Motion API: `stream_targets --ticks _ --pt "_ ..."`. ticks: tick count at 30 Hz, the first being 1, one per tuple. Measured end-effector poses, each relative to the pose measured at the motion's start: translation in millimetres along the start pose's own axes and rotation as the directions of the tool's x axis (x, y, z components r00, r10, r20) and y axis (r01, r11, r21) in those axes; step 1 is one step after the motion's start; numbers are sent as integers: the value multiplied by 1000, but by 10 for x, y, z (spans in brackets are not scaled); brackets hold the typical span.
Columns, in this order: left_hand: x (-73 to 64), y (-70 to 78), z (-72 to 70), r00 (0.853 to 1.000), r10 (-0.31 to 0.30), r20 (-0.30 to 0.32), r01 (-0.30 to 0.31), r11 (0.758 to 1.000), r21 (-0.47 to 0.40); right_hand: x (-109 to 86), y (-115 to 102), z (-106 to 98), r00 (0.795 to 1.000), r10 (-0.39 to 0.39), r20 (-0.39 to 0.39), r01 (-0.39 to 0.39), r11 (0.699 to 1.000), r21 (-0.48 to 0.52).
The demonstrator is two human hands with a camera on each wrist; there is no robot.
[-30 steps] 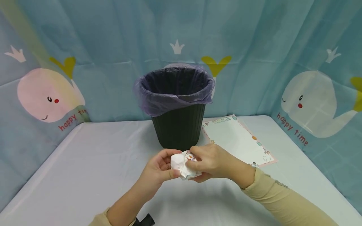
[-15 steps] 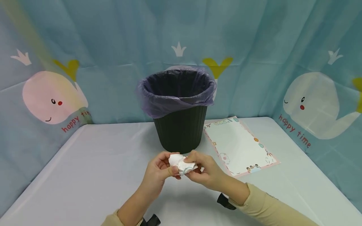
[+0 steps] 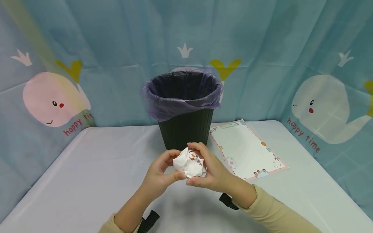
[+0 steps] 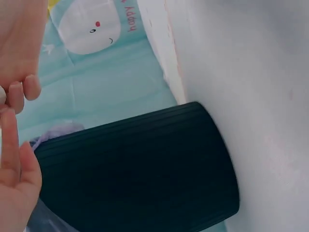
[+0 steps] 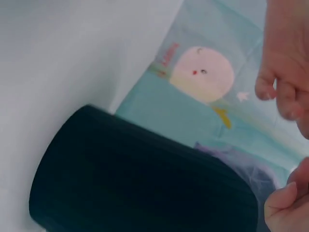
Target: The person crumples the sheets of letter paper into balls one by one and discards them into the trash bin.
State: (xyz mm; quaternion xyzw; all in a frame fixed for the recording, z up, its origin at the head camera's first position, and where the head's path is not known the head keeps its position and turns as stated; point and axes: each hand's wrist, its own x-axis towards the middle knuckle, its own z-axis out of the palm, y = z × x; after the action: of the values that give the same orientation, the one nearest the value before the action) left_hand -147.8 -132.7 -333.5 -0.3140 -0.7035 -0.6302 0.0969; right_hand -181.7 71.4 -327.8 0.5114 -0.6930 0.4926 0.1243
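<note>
A crumpled ball of white paper [image 3: 189,163] with small printed figures is held up in front of the bin. From its left side my left hand [image 3: 158,178] grips it, thumb below and fingers above. On the other side my right hand [image 3: 217,171] holds it between curved fingers and thumb. The left wrist view shows fingers of the left hand [image 4: 19,188] at the lower left, the ball almost wholly out of frame. In the right wrist view, fingers of the right hand [image 5: 287,208] show at the lower right corner.
Just behind the hands stands a black bin [image 3: 186,129] lined with a purple plastic bag [image 3: 175,110]. A flat sheet of paper with a decorated border [image 3: 247,152] lies to its right on the white table [image 3: 87,181]. A blue curtain [image 3: 116,38] encloses the back and sides.
Both hands rise slightly and the paper ball turns, so its printed figures face the camera again. My right hand shifts its fingers to a wider hold around the ball.
</note>
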Motion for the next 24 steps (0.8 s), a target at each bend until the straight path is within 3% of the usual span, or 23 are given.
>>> stream_targets --ticks 3,5,9,13,17,20,22,24 --pt "18 -13 12 997 83 -1 -83 996 45 29 -4 17 999 36 -30 -33 996 89" --pt "33 -17 25 994 112 -5 -111 993 29 40 29 33 999 19 -51 -12 991 132" --pt "58 -42 69 990 135 -31 -137 989 -64 56 120 90 991 -70 -114 93 972 216" --pt "96 -114 116 990 132 -56 -140 974 -179 77 180 206 972 -81 -219 155 927 342" --pt "150 -197 144 994 96 -45 -105 952 -287 88 225 310 944 -69 -323 210 880 426" --pt "158 -234 156 997 55 -45 -66 951 -304 80 251 363 929 -55 -366 227 866 447" --pt "154 -232 147 999 16 -49 -29 966 -257 77 255 360 929 -25 -370 194 884 426" --pt "142 -210 120 998 -21 -55 14 992 -129 76 241 318 939 44 -342 98 918 385"
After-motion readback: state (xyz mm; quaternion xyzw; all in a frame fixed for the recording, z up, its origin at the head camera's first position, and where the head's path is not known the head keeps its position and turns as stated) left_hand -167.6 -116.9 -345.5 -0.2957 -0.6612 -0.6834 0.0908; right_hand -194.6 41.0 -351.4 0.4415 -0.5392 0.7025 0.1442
